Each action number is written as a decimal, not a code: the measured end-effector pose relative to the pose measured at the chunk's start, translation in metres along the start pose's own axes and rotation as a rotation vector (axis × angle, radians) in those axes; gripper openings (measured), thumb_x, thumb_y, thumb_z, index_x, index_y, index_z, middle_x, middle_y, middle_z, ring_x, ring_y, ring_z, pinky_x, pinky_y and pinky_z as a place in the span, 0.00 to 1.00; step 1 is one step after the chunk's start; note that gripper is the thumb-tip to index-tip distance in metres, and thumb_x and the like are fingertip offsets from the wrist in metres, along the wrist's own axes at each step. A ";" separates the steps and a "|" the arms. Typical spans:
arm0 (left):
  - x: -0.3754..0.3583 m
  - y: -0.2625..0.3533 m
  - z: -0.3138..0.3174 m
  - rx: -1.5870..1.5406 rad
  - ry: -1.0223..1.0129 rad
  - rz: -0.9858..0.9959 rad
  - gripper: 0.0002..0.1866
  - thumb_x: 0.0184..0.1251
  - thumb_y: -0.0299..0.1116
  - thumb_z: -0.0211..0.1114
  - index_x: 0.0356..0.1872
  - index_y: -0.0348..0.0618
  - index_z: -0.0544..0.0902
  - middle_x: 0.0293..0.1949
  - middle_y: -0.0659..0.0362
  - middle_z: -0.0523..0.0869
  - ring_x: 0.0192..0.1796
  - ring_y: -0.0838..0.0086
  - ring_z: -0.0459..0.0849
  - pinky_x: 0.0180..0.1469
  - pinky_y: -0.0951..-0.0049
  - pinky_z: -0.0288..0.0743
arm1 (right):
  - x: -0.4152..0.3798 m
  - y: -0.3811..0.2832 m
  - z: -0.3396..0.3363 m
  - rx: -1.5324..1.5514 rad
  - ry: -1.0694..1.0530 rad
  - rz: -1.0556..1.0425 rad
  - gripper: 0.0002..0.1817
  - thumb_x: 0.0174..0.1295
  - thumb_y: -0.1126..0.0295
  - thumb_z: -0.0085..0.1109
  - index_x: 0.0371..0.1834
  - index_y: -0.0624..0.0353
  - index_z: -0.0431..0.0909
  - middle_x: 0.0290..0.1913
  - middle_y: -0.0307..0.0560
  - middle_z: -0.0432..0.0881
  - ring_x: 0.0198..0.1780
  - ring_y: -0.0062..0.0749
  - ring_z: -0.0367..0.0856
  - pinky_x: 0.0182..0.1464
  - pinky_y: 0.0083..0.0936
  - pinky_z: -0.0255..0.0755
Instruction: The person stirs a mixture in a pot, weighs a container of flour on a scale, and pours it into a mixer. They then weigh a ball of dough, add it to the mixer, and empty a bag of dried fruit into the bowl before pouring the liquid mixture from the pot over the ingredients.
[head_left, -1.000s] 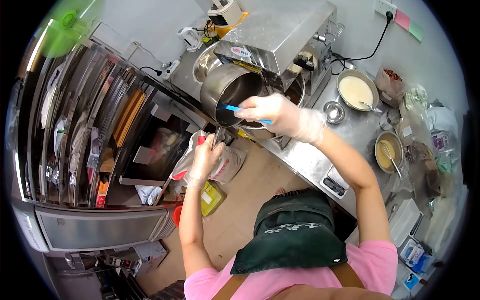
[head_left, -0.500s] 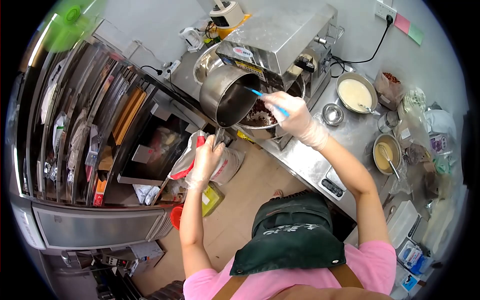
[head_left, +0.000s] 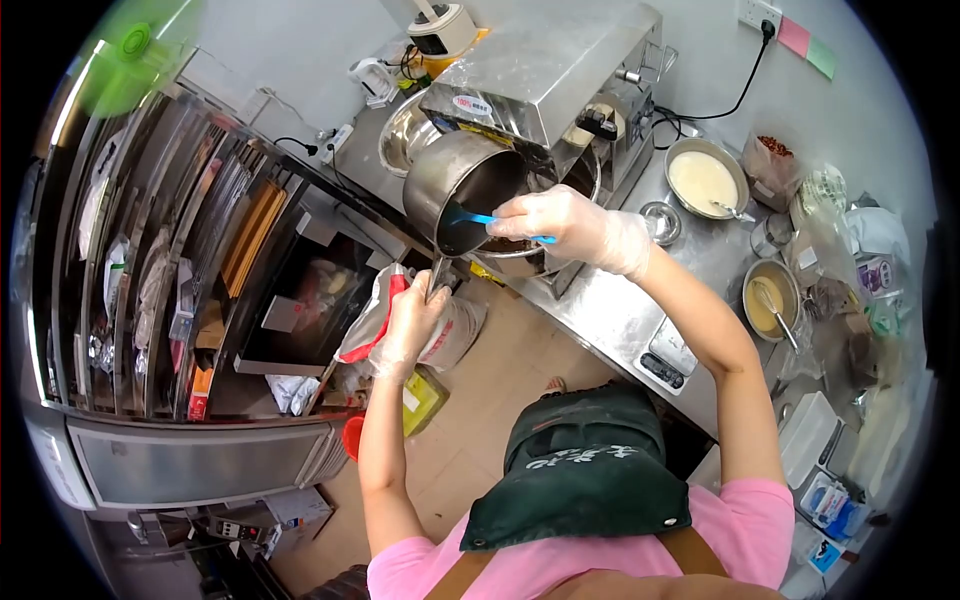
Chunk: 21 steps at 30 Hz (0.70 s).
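My gloved left hand [head_left: 411, 325] is closed around the handle of a metal saucepan [head_left: 425, 185], which is tipped on its side with its mouth facing right. In my gloved right hand [head_left: 560, 222] is a blue spatula [head_left: 478, 218], its blade inside the pan against the dark inner wall. Just behind and below the pan's mouth sits a large metal mixing bowl [head_left: 525, 265], under the head of a steel mixer [head_left: 550, 65]. The pan and my right hand hide most of the bowl's contents.
On the steel counter right of the mixer are a bowl of creamy liquid [head_left: 703, 180], a small metal bowl [head_left: 661, 222], a bowl with a whisk [head_left: 768, 300] and a scale [head_left: 668, 357]. A tray rack [head_left: 180, 260] stands left; a red-and-white sack [head_left: 455, 330] is below the pan.
My right hand has moved left and slightly down, taking the spatula deeper into the saucepan. My left hand keeps the pan tilted in nearly the same place.
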<state>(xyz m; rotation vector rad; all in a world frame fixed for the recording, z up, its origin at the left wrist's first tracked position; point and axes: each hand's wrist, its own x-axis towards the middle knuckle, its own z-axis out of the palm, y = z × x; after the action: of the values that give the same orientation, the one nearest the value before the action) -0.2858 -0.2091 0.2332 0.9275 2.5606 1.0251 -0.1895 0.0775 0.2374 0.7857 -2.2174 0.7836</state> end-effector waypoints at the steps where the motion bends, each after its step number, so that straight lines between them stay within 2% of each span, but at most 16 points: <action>1: -0.001 0.001 0.000 -0.026 -0.014 -0.004 0.12 0.70 0.33 0.65 0.49 0.38 0.79 0.33 0.42 0.85 0.36 0.50 0.84 0.43 0.62 0.77 | 0.002 0.001 0.000 -0.029 -0.037 -0.014 0.29 0.43 0.88 0.61 0.53 0.57 0.82 0.48 0.50 0.85 0.42 0.49 0.86 0.41 0.33 0.83; 6: 0.001 -0.001 0.000 0.051 0.042 0.000 0.11 0.70 0.32 0.64 0.48 0.38 0.78 0.33 0.40 0.84 0.38 0.46 0.84 0.43 0.60 0.76 | 0.010 -0.007 -0.010 -0.243 -0.172 -0.031 0.30 0.41 0.88 0.60 0.54 0.58 0.80 0.48 0.49 0.83 0.40 0.49 0.86 0.38 0.34 0.82; 9: 0.001 -0.002 0.002 0.052 0.044 -0.005 0.11 0.70 0.33 0.64 0.46 0.37 0.77 0.32 0.39 0.83 0.38 0.44 0.84 0.41 0.58 0.76 | 0.004 -0.001 -0.004 -0.238 -0.181 0.060 0.28 0.42 0.87 0.62 0.52 0.59 0.81 0.46 0.48 0.84 0.41 0.47 0.86 0.39 0.34 0.82; 12: 0.003 -0.005 0.003 0.088 0.073 0.048 0.12 0.69 0.33 0.65 0.46 0.38 0.77 0.30 0.39 0.83 0.37 0.42 0.84 0.39 0.56 0.76 | 0.005 -0.001 -0.006 -0.074 -0.001 0.056 0.26 0.45 0.85 0.65 0.52 0.59 0.82 0.44 0.48 0.85 0.41 0.46 0.86 0.40 0.32 0.82; 15: 0.002 -0.010 0.007 0.174 0.106 0.097 0.12 0.69 0.33 0.65 0.46 0.39 0.76 0.29 0.39 0.83 0.37 0.42 0.84 0.38 0.54 0.76 | 0.000 0.008 0.000 -0.051 0.011 0.129 0.22 0.50 0.83 0.67 0.52 0.58 0.83 0.44 0.48 0.86 0.41 0.46 0.87 0.41 0.31 0.82; 19: 0.004 -0.017 0.010 0.216 0.153 0.130 0.11 0.69 0.33 0.65 0.46 0.40 0.76 0.28 0.38 0.82 0.36 0.41 0.83 0.37 0.53 0.75 | -0.005 -0.003 0.004 -0.018 0.196 0.204 0.17 0.56 0.82 0.67 0.51 0.59 0.85 0.43 0.49 0.87 0.40 0.46 0.88 0.42 0.29 0.82; 21: 0.003 -0.014 0.009 0.226 0.140 0.120 0.11 0.68 0.33 0.65 0.46 0.40 0.76 0.28 0.38 0.82 0.36 0.41 0.83 0.37 0.53 0.75 | -0.010 -0.001 0.010 -0.006 0.153 0.214 0.18 0.56 0.82 0.67 0.51 0.58 0.84 0.43 0.50 0.87 0.40 0.46 0.88 0.42 0.29 0.82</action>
<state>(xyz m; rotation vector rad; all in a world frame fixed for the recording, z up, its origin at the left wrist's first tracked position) -0.2904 -0.2099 0.2169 1.1144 2.8126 0.8715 -0.1861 0.0725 0.2240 0.4725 -2.1873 0.9071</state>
